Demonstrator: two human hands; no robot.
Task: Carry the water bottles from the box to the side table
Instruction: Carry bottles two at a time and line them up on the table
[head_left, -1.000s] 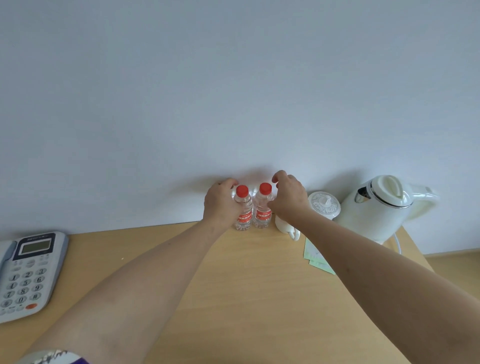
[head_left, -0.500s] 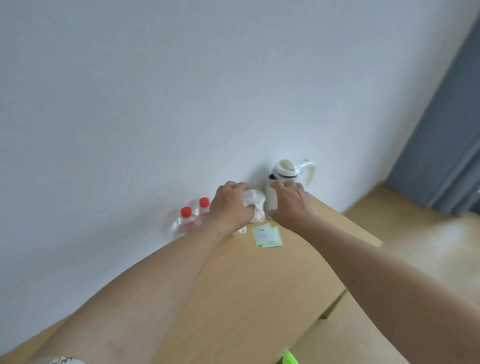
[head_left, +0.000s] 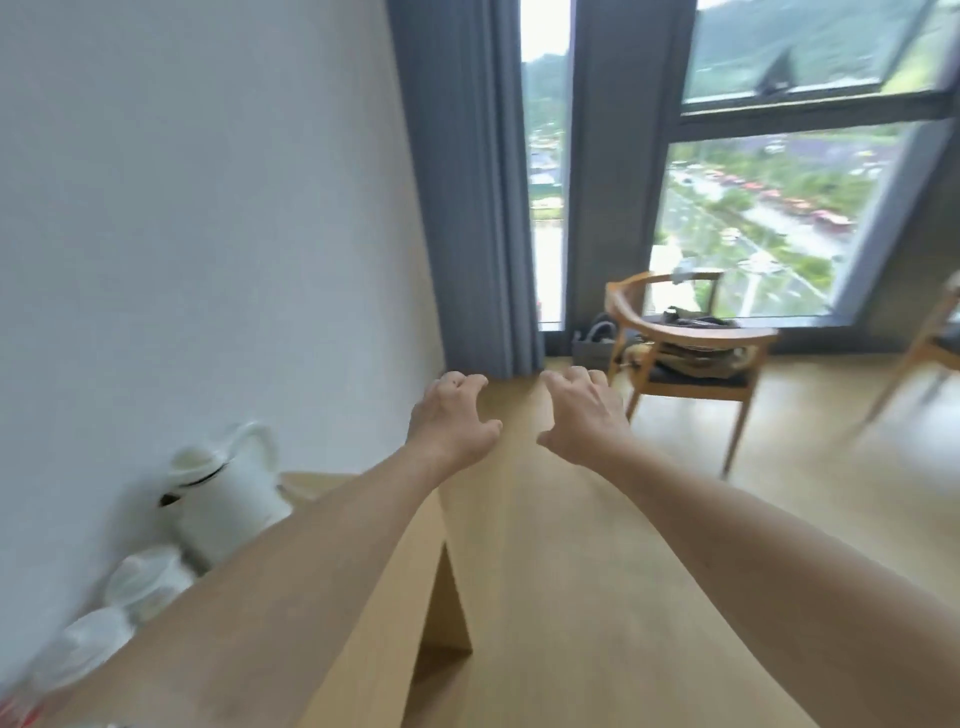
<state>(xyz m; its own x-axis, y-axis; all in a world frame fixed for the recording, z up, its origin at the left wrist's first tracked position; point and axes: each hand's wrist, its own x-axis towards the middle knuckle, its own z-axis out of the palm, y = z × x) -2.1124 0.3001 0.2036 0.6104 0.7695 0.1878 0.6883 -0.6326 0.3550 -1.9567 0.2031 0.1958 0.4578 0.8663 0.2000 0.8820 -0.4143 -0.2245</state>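
Observation:
My left hand (head_left: 451, 421) and my right hand (head_left: 584, 414) are stretched out in front of me in the air, above the floor beyond the side table. Both hold nothing, and their fingers are loosely curled. The side table (head_left: 374, 613) shows at the lower left, mostly under my left forearm. A blurred bit of red and clear plastic at the bottom left corner is a water bottle (head_left: 15, 709) on the table. The box is not in view.
A white electric kettle (head_left: 223, 499) and white lidded cups (head_left: 145, 577) stand on the table against the white wall. A wooden chair (head_left: 685, 343) piled with items stands ahead by the window, beside a grey curtain (head_left: 467, 182). Another chair (head_left: 935, 332) is at the right edge.
My hands let go of the two bottles, which stay on the table by the wall. My view swung right, away from the table toward the window and chairs, with both hands now empty in the air.

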